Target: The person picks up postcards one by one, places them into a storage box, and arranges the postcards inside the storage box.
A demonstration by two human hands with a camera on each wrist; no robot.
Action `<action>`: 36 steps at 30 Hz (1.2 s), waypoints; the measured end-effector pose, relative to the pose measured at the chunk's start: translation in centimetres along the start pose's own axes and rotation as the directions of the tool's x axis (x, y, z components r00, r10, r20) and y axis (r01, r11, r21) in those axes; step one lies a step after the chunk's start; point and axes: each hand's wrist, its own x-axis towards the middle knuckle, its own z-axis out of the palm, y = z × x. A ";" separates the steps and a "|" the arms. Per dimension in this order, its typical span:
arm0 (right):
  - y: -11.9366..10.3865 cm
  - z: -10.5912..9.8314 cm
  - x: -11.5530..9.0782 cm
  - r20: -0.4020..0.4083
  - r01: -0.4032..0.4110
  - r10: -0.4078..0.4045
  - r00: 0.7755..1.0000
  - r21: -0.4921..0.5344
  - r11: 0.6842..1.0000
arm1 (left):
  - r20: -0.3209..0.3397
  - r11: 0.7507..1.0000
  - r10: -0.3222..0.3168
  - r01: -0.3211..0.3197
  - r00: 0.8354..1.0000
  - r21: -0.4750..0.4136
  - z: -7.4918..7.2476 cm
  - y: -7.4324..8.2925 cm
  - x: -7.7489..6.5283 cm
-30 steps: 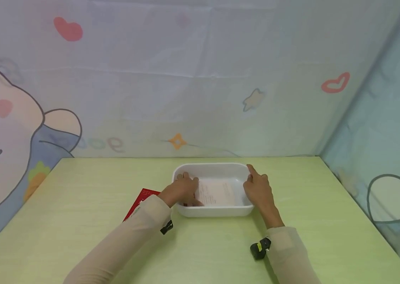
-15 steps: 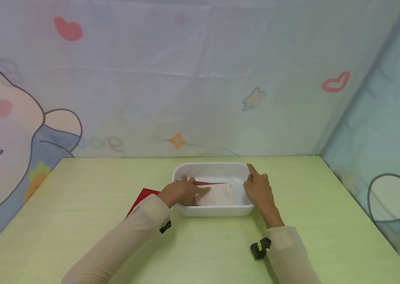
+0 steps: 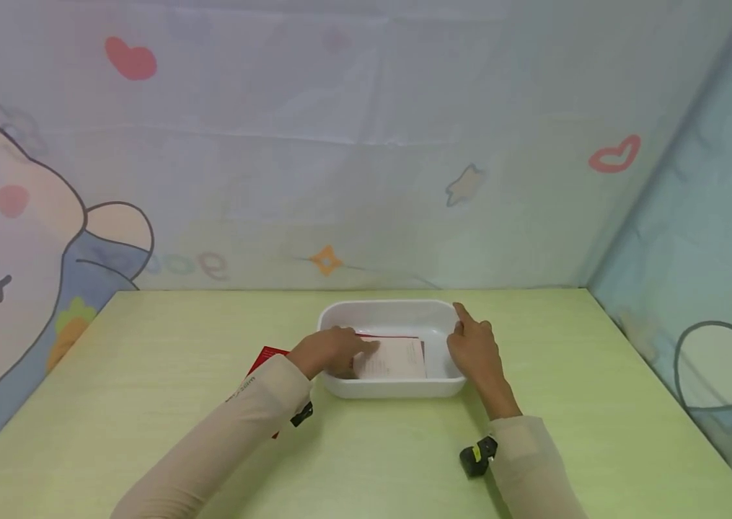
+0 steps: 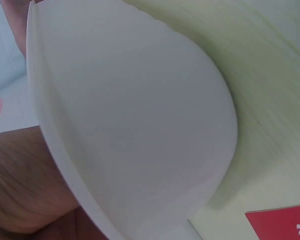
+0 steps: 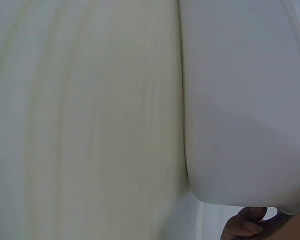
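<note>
A white oblong tray [image 3: 391,389] stands on the table. Inside lies a flat, card-like white piece with small print [image 3: 394,360]; a thin red strip shows along its far edge. My left hand [image 3: 329,351] reaches over the tray's left end, one digit lying across the white piece; its other fingers are mostly hidden. In the left wrist view, the hand [image 4: 32,177] is behind the tray wall [image 4: 140,110]. At the right end, my right hand [image 3: 474,353] holds the tray, index finger extended along the rim. Its curled fingers [image 5: 245,227] show beyond the tray corner in the right wrist view.
A red and white printed piece [image 3: 266,355] lies on the table left of the tray, partly covered by the left sleeve [image 3: 229,440]. The pale yellow-green table [image 3: 593,404] meets a patterned cloth backdrop [image 3: 372,144] at its far edge.
My left hand shifts inside the tray, its digit moving from the near side onto the white piece. The red strip comes into view and straightens. The right hand keeps its place.
</note>
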 end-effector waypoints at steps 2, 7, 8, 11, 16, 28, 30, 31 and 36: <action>0.0 0.0 0.0 -0.002 0.001 -0.001 1.000 -0.002 1.000 | 0.006 1.000 -0.015 0.015 1.000 -0.017 0.0 0.0 0.1; 0.2 0.1 0.0 -0.005 0.004 -0.004 1.000 -0.005 1.000 | -0.003 0.998 -0.031 0.031 1.000 -0.046 0.1 -0.1 0.2; 0.3 0.2 0.1 -0.007 0.004 -0.004 1.000 -0.006 1.000 | -0.014 0.998 -0.024 0.024 1.000 -0.053 0.2 -0.1 0.2; 0.3 0.2 0.2 -0.007 0.005 -0.005 1.000 -0.008 1.000 | -0.061 0.997 0.004 -0.009 0.998 -0.070 0.3 -0.3 0.2; 0.3 0.0 0.6 -0.009 0.009 -0.009 1.000 -0.020 1.000 | -0.174 0.997 0.055 -0.063 0.983 -0.041 0.3 -0.8 0.4; 0.2 -0.2 0.7 -0.013 0.003 -0.004 1.000 -0.038 0.999 | -0.381 0.989 0.045 -0.096 0.923 -0.114 -0.2 -3.1 -0.2; 0.3 -0.2 0.7 -0.019 0.003 -0.004 1.000 -0.040 0.999 | -0.403 0.984 0.035 -0.101 0.914 -0.144 -0.3 -3.5 -0.4; 0.3 -0.2 0.7 -0.019 0.001 -0.001 1.000 -0.038 0.999 | -0.408 0.982 0.029 -0.102 0.912 -0.157 -0.3 -3.8 -0.5; 0.4 -0.2 0.7 -0.023 -0.002 0.001 1.000 -0.027 1.000 | -0.434 0.971 0.018 -0.118 0.901 -0.206 -0.2 -5.3 -0.9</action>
